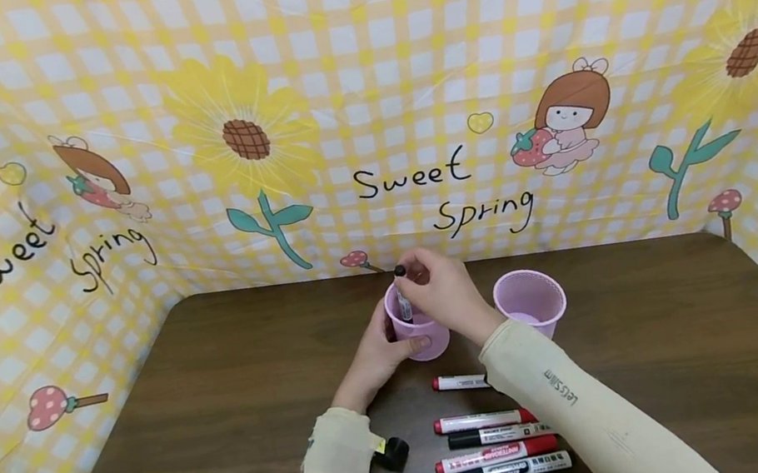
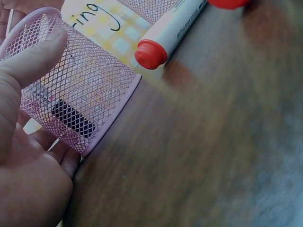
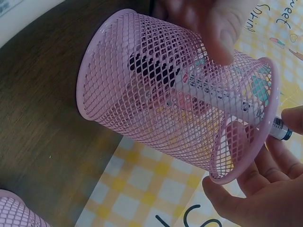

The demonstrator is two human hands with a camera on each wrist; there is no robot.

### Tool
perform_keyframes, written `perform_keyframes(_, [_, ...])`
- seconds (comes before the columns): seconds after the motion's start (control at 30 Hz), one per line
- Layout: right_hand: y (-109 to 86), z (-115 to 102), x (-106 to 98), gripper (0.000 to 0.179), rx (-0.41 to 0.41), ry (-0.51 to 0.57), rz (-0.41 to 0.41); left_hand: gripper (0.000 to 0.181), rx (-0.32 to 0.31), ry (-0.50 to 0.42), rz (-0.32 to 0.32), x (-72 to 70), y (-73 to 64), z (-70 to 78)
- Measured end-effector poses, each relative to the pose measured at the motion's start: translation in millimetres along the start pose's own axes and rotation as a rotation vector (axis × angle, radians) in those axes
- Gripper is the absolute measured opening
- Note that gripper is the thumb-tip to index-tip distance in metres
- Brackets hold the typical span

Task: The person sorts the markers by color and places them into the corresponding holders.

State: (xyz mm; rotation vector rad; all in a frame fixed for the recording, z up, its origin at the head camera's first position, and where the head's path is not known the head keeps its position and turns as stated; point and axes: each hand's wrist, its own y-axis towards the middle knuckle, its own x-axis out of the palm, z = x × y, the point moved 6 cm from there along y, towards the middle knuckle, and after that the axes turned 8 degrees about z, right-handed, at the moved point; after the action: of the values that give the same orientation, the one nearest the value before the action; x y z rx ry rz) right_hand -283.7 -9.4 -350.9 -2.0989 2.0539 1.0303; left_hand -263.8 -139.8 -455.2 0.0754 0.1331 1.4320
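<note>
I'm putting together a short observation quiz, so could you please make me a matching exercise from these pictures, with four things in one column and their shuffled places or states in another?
Column one
1. Pale-sleeved left hand
2. Pale-sleeved right hand
3. White-and-black cylindrical marker
4. Unheld round pink-lilac mesh cup

Column two
A. Partly inside the held round pink-lilac mesh cup
B. Standing on the dark brown wood-grain table
C. Pinching a marker near its upper end
D. Gripping a cup by its side

Right pairs: 1-D, 2-C, 3-A, 4-B.
</note>
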Motion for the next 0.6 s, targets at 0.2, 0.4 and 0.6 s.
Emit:
perform_keyframes(0.2, [0.0,0.9,1.4,0.02,0.012,-0.015,-0.021,0.088,0.007,-0.003,-0.005,-0.4,0.1,-1.8])
perform_keyframes(0.4, [-0.9,0.3,1.0,0.026,0.01,-0.016,-0.04,0.088,0.008,0.006,0.0,0.0,-0.2,-0.8])
perform_keyframes(0.6, [-1.3,-0.8,-0.1,0.031,0.026,-0.019,-0.058,0.088,0.008,0.009,0.001,0.3,-0.3,0.3])
